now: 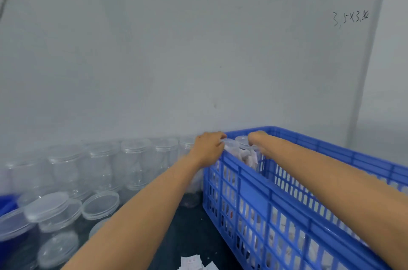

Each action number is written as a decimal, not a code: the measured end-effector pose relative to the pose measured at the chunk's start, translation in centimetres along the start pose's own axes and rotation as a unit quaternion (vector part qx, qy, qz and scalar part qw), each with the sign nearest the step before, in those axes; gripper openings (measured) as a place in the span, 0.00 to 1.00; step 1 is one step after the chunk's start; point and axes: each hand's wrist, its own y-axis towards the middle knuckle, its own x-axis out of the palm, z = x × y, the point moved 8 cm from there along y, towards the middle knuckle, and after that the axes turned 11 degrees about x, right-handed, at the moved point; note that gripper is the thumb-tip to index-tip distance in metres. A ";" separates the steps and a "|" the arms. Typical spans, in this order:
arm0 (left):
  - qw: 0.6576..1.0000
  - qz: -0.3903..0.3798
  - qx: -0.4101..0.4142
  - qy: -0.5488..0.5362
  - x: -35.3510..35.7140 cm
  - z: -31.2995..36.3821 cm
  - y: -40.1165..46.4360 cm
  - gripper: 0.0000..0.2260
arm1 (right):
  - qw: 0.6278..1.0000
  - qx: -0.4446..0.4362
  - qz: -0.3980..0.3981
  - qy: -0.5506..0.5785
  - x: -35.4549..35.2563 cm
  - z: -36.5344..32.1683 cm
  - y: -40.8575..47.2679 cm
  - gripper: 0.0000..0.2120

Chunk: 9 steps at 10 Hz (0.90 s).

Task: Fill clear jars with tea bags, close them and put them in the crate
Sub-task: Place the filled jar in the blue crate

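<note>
Both hands' fingers (217, 137) grip lidded jars (245, 150) (inside crate (254, 194)).

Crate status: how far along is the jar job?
Done: filled jars show through the blue crate slats. In hand: left hand and right hand are setting two lidded jars of tea bags into its far corner. Left: empty jars by the wall, loose lids, tea bags on the table.
</note>
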 end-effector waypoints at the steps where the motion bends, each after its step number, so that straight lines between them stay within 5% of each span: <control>1: 0.994 0.069 -0.049 -0.069 -3.5 -2.3 -3.7 0.14 | 0.987 -0.010 -0.027 0.157 -0.6 -2.8 -5.5 0.10; 5: 0.942 0.161 -0.255 -0.146 -10.4 -12.3 -21.8 0.14 | 0.961 -0.022 -0.244 0.131 12.2 -5.0 -16.8 0.04; 9: 0.897 0.247 -0.330 -0.161 -17.2 -20.5 -30.7 0.12 | 0.943 -0.024 -0.305 0.135 23.6 -8.4 -20.3 0.04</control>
